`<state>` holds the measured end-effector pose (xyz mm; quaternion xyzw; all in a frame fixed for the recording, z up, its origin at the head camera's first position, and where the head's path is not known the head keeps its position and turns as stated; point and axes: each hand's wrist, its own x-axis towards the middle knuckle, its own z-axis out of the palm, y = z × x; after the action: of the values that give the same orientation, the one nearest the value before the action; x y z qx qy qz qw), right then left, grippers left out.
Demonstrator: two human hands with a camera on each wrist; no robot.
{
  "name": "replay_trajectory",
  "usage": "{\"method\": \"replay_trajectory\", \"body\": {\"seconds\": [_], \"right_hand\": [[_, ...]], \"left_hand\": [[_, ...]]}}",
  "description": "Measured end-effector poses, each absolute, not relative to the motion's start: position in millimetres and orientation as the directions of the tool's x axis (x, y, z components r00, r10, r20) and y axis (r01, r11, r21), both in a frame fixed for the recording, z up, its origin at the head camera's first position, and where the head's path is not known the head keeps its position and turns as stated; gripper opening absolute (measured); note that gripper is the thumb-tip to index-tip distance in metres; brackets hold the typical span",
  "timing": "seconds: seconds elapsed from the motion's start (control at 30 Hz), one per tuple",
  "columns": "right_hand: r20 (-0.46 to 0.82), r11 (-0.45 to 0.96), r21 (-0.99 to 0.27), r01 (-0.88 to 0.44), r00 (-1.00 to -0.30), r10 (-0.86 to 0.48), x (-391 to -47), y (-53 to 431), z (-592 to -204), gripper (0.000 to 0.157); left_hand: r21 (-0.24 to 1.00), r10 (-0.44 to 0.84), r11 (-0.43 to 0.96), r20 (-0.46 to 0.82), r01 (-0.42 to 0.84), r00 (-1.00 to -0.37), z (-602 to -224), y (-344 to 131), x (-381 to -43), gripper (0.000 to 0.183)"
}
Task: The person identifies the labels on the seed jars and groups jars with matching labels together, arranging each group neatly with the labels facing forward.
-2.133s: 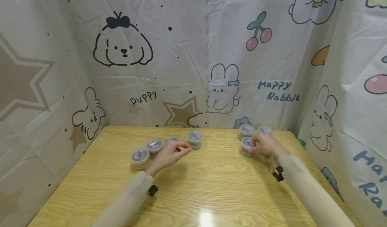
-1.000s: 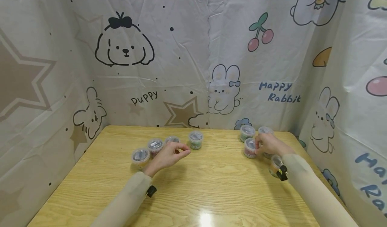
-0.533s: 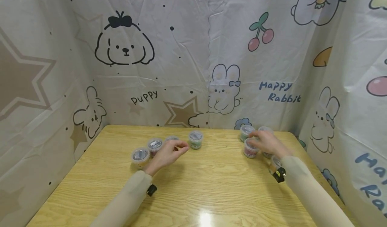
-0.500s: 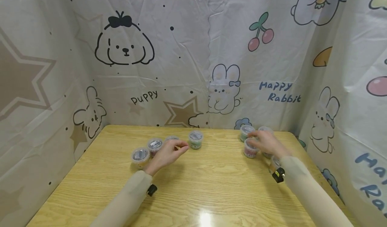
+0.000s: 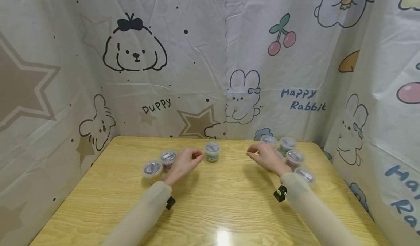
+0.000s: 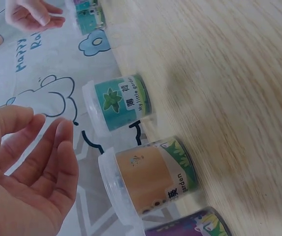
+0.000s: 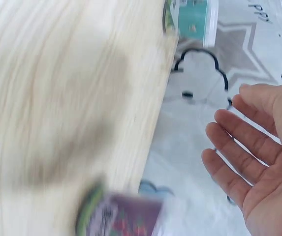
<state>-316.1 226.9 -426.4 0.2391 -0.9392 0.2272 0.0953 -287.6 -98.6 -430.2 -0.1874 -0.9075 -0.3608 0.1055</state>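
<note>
My left hand (image 5: 184, 162) hovers over the left row of small lidded tubs, fingers loosely bent and holding nothing. In the left wrist view, a teal tub (image 6: 118, 103), an orange tub (image 6: 153, 174) and a purple tub (image 6: 190, 227) stand beside the palm; the head view has the orange one behind the hand. My right hand (image 5: 267, 158), also holding nothing, is in the air left of the right cluster. It mostly covers a purple tub, which appears blurred in the right wrist view as a purple-labelled tub (image 7: 128, 216).
On the wooden table (image 5: 216, 206), a yellow-orange tub (image 5: 152, 171) ends the left row. The right cluster includes a green tub (image 5: 287, 145), a reddish tub (image 5: 294, 159) and a front tub (image 5: 305, 175). A printed curtain (image 5: 197, 56) rises behind and at both sides.
My right hand was on the purple tub at the right, which shifted slightly rightward; the hand then let go and moved left. My left hand has barely moved.
</note>
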Motion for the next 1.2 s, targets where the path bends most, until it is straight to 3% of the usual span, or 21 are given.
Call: {"method": "replay_trajectory", "body": {"seconds": [0.33, 0.93, 1.2], "right_hand": [[0.237, 0.723, -0.499, -0.479, -0.877, -0.417, -320.6, 172.0, -447.8, 0.021], [0.299, 0.679, -0.606, -0.415, -0.909, -0.29, -333.0, 136.6, -461.9, 0.019], [0.287, 0.685, -0.616, -0.39, -0.92, -0.266, -335.1, 124.0, -466.6, 0.037]], "left_hand": [[0.424, 0.288, 0.785, 0.395, 0.451, -0.872, -436.4, -82.3, -297.3, 0.01], [0.434, 0.256, 0.805, 0.362, 0.405, -0.896, -442.8, -80.3, -317.6, 0.021], [0.431, 0.25, 0.82, 0.321, 0.376, -0.913, -444.5, -78.0, -326.2, 0.029]]}}
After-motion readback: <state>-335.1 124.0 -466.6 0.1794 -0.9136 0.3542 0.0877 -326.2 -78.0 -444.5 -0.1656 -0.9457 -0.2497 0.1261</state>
